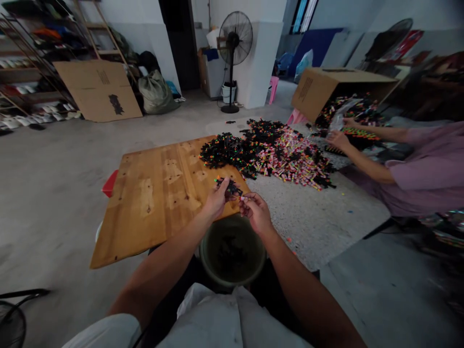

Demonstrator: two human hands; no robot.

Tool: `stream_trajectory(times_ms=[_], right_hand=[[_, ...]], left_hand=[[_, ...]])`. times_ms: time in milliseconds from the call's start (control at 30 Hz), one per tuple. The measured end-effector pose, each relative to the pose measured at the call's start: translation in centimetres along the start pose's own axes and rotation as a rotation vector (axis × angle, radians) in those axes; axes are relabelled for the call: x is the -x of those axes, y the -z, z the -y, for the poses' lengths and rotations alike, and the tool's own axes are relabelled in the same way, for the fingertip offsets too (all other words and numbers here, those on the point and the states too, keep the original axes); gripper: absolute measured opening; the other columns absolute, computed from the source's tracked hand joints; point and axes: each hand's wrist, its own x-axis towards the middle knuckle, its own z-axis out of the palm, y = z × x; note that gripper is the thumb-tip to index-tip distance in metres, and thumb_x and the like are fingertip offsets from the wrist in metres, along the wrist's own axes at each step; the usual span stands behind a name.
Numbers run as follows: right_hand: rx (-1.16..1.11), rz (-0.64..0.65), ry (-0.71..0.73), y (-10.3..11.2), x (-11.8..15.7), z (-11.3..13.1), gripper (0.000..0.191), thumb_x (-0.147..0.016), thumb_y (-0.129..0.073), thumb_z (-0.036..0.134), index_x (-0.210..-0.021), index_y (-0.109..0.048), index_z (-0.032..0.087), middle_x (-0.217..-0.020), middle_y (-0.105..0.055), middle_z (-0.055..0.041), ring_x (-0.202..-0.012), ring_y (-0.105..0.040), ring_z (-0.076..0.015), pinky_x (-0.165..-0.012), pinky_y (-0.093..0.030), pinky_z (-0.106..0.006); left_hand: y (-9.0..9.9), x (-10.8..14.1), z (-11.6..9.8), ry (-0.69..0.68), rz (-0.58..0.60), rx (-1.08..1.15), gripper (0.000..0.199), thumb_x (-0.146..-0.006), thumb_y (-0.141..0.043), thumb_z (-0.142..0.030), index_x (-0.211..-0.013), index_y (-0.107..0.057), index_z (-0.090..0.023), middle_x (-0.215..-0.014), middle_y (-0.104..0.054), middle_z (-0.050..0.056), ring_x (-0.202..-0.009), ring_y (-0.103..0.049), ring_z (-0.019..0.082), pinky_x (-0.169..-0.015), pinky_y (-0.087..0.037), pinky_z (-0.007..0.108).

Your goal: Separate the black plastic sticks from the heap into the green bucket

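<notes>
My left hand (218,197) is closed around a bunch of small black pieces (229,186) with green and orange tips, over the near right edge of the wooden board (159,188). Close beside it, my right hand (256,210) pinches a small pink and white piece (243,198). Below both hands stands a dark green bucket (232,275) with black pieces at its bottom. Beyond them lies a heap of black pieces (228,151) with orange and green tips, touching a heap of pink and white pieces (290,157).
At the right a person in a purple shirt (427,169) holds a clear plastic bag (339,118) near an open cardboard box (313,94) full of pieces. A standing fan (232,63) is at the back. A red container (109,183) shows past the board's left edge.
</notes>
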Motion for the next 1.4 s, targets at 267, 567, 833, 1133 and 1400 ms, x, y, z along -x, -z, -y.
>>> stream_trajectory(times_ms=[267,567,833,1133,1400], right_hand=[[-0.070,-0.026,0.050,-0.1,0.9,0.5,0.031,-0.069,-0.085,0.038,-0.085,-0.065,0.021,-0.066,-0.072,0.0018,-0.047,-0.059,-0.0110,-0.043,-0.047,-0.021],[-0.143,-0.042,-0.035,-0.3,1.2,1.0,0.030,-0.067,-0.084,0.036,-0.081,-0.062,0.021,-0.063,-0.072,0.0009,-0.046,-0.061,-0.0121,-0.039,-0.043,-0.020],[-0.121,-0.074,0.035,-0.3,1.4,0.2,0.035,-0.068,-0.086,0.041,-0.084,-0.062,0.022,-0.065,-0.073,0.0009,-0.048,-0.064,-0.0131,-0.040,-0.045,-0.020],[-0.047,-0.064,0.080,-0.2,1.7,0.2,0.037,-0.069,-0.087,0.044,-0.086,-0.062,0.022,-0.066,-0.074,0.0011,-0.050,-0.066,-0.0147,-0.043,-0.048,-0.022],[-0.159,-0.055,-0.026,0.2,1.3,0.3,0.031,-0.067,-0.086,0.038,-0.081,-0.063,0.021,-0.063,-0.072,0.0014,-0.046,-0.061,-0.0122,-0.039,-0.044,-0.020]], left_hand=[[-0.5,0.7,0.5,-0.001,-0.005,0.013,0.049,-0.089,-0.072,-0.059,-0.112,-0.066,-0.017,-0.098,-0.077,0.007,-0.072,-0.073,0.015,-0.063,-0.059,0.025],[-0.5,1.0,1.1,-0.034,0.017,0.022,0.052,-0.088,-0.072,-0.062,-0.115,-0.066,-0.017,-0.101,-0.077,0.008,-0.073,-0.074,0.016,-0.064,-0.062,0.027],[-1.1,1.8,0.7,-0.068,-0.024,-0.012,0.050,-0.089,-0.070,-0.062,-0.113,-0.066,-0.019,-0.097,-0.075,0.006,-0.075,-0.074,0.018,-0.065,-0.064,0.031],[-1.3,2.4,0.9,-0.082,-0.053,0.018,0.050,-0.088,-0.071,-0.062,-0.111,-0.065,-0.017,-0.093,-0.075,0.006,-0.070,-0.073,0.016,-0.058,-0.061,0.026],[-1.8,3.1,0.3,-0.138,-0.046,-0.064,0.054,-0.086,-0.071,-0.066,-0.110,-0.067,-0.018,-0.094,-0.075,0.008,-0.077,-0.075,0.019,-0.060,-0.063,0.028]])
